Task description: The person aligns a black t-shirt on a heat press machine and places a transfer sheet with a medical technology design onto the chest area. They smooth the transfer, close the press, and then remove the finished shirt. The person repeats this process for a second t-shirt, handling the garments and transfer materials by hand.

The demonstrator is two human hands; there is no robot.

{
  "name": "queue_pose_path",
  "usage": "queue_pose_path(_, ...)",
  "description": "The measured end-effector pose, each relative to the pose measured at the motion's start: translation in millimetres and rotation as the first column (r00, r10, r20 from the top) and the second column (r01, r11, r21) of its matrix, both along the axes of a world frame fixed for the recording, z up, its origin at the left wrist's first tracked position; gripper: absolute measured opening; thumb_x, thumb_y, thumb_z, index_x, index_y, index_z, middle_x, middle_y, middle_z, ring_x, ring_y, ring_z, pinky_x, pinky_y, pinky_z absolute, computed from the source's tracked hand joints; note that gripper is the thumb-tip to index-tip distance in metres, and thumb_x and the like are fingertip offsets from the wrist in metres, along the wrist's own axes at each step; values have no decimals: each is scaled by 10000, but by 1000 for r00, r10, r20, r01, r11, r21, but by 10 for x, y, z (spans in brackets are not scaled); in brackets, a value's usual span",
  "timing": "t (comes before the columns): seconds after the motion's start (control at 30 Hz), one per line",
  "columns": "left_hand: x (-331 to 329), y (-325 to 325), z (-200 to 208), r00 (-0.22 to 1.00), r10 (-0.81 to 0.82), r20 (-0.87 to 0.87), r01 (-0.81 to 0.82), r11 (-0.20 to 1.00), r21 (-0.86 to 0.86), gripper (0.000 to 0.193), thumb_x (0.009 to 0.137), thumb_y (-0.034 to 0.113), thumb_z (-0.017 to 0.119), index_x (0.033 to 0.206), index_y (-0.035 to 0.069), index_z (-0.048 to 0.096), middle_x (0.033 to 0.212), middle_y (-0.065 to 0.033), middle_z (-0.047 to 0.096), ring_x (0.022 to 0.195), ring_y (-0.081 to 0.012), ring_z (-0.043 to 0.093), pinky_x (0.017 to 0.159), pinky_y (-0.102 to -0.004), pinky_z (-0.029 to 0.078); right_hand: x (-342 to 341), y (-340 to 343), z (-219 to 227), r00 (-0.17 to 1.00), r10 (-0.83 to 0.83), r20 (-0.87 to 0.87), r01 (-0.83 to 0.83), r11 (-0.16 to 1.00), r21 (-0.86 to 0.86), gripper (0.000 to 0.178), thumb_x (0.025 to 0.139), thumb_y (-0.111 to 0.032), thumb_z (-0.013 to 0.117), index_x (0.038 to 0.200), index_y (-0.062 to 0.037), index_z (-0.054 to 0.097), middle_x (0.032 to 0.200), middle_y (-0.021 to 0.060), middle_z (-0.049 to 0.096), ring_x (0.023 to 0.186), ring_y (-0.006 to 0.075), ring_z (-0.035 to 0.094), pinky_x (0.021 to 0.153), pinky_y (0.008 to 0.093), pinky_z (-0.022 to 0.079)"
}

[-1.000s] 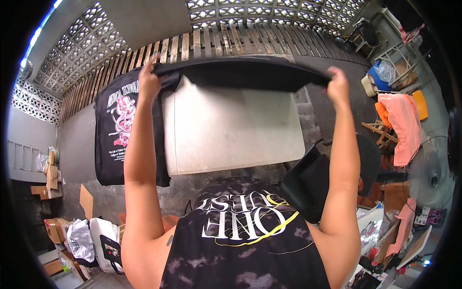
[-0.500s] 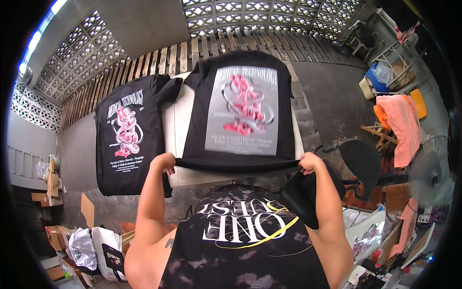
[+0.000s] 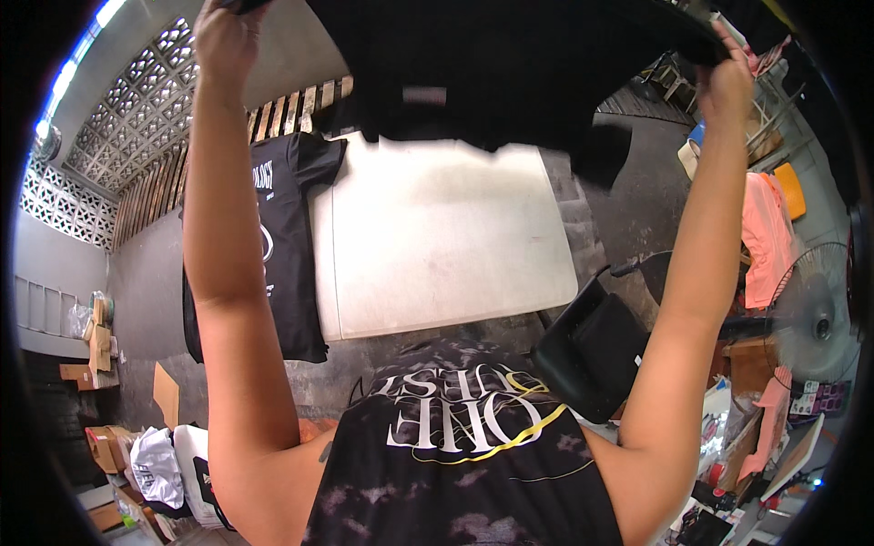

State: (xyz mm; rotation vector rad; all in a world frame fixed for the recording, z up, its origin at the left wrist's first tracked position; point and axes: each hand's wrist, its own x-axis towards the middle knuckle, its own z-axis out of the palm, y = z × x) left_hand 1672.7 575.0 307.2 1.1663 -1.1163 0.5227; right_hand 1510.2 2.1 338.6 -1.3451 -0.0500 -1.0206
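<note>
Both my arms are stretched up and forward, lifting a black T-shirt (image 3: 473,73) by its hem above the far part of the table. My left hand (image 3: 228,41), at the top left, is closed on one corner of it. At the top right my right hand (image 3: 728,82) grips the other corner. The shirt hangs spread between them, its upper part cut off by the picture's edge; the front print is out of sight. Below it shows the bare white tabletop (image 3: 437,237). Another black T-shirt (image 3: 291,246) with a printed design lies flat on the left, partly behind my left arm.
A black chair (image 3: 592,350) stands at the table's near right corner. Farther right are a fan (image 3: 815,314) and a salmon-coloured cloth (image 3: 765,241). Cardboard boxes (image 3: 109,446) and a white bag (image 3: 157,466) sit at the lower left. A slatted wooden pallet (image 3: 173,182) lines the back.
The T-shirt that lay printed side up on the tabletop has been raised up and away from me by both hands. The white tabletop beneath is now exposed.
</note>
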Motion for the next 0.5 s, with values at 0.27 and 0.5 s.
queue_pose_path(0.27,-1287,473,-871,556,807,197,-813,480,329,457,743,-181,427,1065,2,695,1092,-110,699,1070,-227,658,978,-325,488,-1456,335,-956,839,-542,46,358,487,-796,465,789,91,378,1159,23,652,1197,140,661,1145,248,613,1054,348,434)
queue_pose_path(0.5,-2373,603,-3823,370,659,-655,-333,752,569,612,661,-198,397,1198,-18,630,1028,-123,673,971,-224,635,895,-299,478,-2227,959,-3879,605,-170,-778,174,982,-79,551,756,157,411,1259,3,576,1214,134,637,1142,230,603,1002,341,447)
